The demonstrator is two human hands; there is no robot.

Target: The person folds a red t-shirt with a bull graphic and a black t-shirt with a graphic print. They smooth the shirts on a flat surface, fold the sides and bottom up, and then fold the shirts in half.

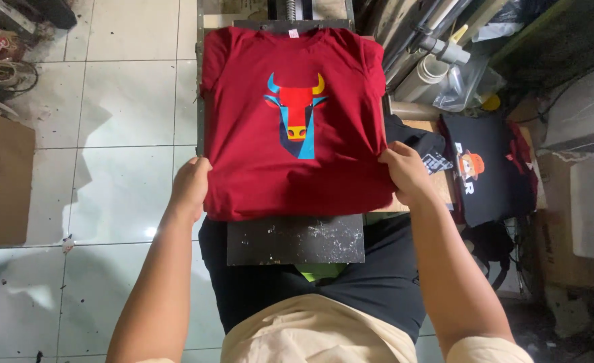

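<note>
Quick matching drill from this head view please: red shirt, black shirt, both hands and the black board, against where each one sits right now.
Things:
1. red T-shirt
2. black T-shirt
3. left hand
4. right hand
5. black board

Places:
A. gripping the red shirt's right edge
B. spread over the board, bull print facing up
C. lying on the side table at right
D. gripping the red shirt's left edge
E. sticking out below the red shirt's hem

Pairs: 1-B, 2-C, 3-D, 4-A, 5-E

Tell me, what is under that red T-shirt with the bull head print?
The red T-shirt lies on a dark, paint-flecked flat board, whose near end sticks out below the hem. The left hand and right hand grip its sides. The rest of the board is covered.
</note>
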